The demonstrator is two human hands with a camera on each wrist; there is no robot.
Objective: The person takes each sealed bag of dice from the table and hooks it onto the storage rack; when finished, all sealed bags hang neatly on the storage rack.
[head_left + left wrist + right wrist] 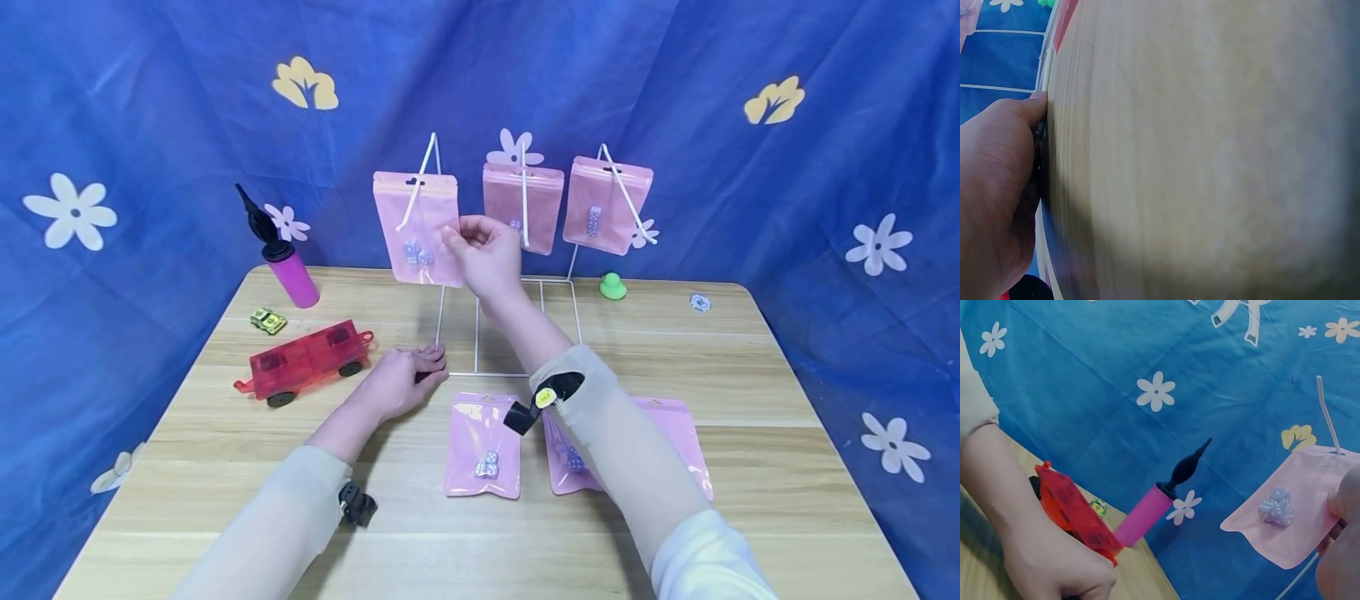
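Three pink pouches hang from the hooks of a white wire rack point(487, 374): the left pouch point(429, 221), the middle pouch point(543, 208) and the right pouch point(595, 190). The right hand point(487, 257) pinches the left pouch's edge between thumb and curled fingers, beside the dice inside. Low down, the left hand point(401, 383) has thumb and fingers closed on the rack's front left corner. A flat pouch point(482, 437) lies in front on the table point(780, 433); a red wagon point(309, 364) stands near the left hand.

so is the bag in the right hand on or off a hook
On: the hook passes through the slot atop the bag.
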